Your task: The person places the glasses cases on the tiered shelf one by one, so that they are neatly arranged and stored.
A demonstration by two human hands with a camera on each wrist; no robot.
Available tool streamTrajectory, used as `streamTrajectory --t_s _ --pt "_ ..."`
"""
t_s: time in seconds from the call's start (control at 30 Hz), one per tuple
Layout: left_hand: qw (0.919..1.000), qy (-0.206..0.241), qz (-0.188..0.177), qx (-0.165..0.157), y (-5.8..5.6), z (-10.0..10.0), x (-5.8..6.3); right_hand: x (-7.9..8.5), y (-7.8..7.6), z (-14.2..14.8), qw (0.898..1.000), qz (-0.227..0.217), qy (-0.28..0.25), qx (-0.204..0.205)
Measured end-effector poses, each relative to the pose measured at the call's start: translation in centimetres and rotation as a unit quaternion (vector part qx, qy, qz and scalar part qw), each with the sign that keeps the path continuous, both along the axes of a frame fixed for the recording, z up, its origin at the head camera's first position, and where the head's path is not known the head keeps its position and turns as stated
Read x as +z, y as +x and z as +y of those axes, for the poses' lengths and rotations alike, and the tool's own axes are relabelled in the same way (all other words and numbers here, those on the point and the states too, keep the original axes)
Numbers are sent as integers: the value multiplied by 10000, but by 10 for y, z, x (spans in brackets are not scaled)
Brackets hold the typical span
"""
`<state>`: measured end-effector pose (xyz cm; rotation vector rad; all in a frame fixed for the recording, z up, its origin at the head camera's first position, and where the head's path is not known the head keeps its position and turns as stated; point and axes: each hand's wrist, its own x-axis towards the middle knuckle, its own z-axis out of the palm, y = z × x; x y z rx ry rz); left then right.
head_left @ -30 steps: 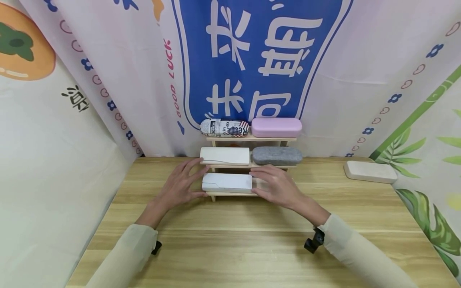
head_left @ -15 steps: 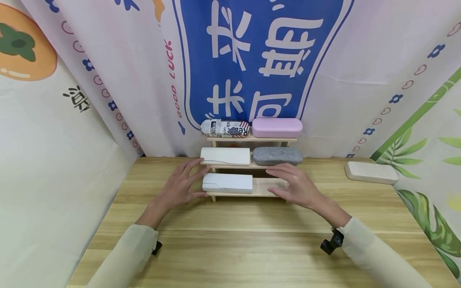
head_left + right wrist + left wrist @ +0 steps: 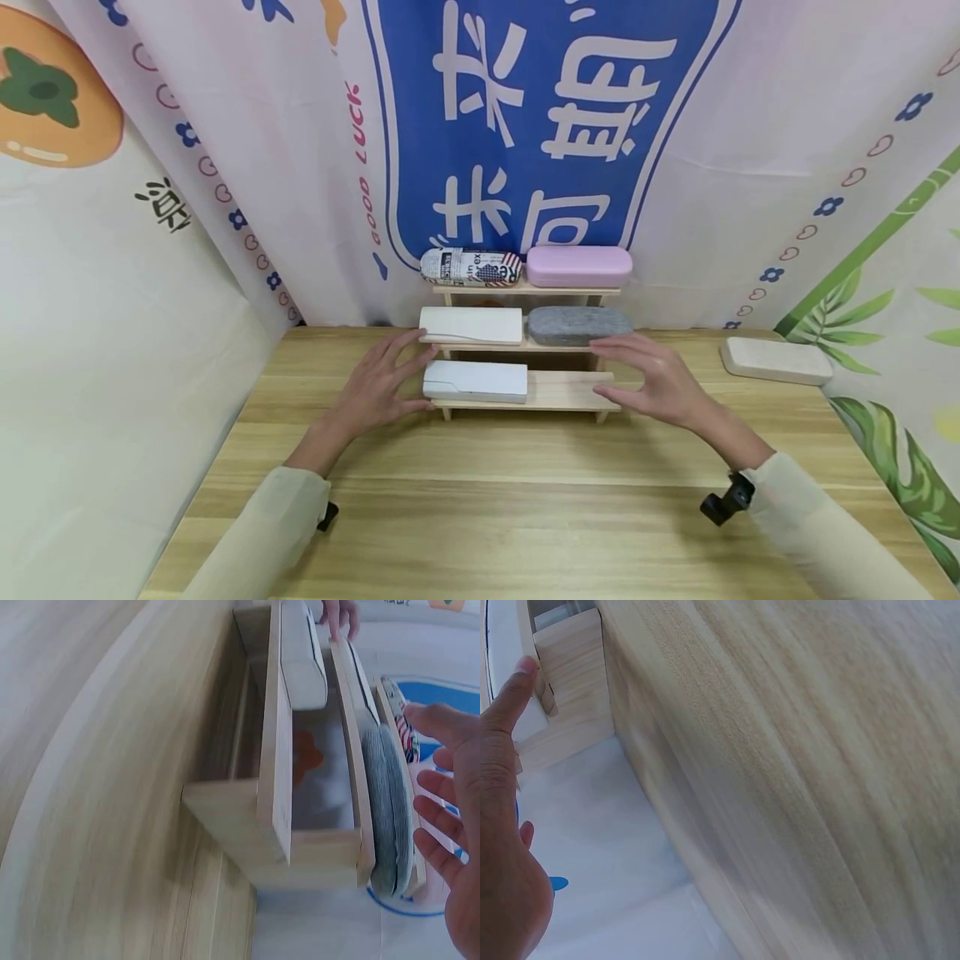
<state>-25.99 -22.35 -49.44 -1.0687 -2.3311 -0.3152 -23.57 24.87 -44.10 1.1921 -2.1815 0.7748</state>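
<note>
A three-tier wooden rack (image 3: 570,392) stands at the back of the table, bearing glasses cases. On its bottom step, at the left, lies a white glasses case (image 3: 476,380). A cream glasses case (image 3: 471,324) and a grey felt glasses case (image 3: 580,325) share the middle step. My left hand (image 3: 375,383) is at the rack's left end, thumb at the bottom step and fingers near the cream case. At the right end my right hand (image 3: 656,383) has its fingers apart and holds nothing; in the right wrist view its fingers (image 3: 439,814) are spread beside the grey case.
On the top step sit a newspaper-print glasses case (image 3: 470,267) and a pink glasses case (image 3: 579,266). A beige glasses case (image 3: 777,360) lies on the table (image 3: 480,517) at the back right. A printed curtain (image 3: 750,150) hangs behind.
My right hand has moved right, from the white case's end to the rack's right end, uncovering the right half of the bottom step. My left hand stays in place.
</note>
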Motion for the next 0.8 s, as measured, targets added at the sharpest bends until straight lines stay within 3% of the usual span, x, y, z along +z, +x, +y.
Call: streamTrajectory --t_s 0.47,0.8 --pt "9997 -94 -186 92 2 1 2 -3 -9 49 9993 -254 -138 -218" --pt "9999 -39 -139 41 1 1 0 -3 -12 79 9980 34 -256 -580"
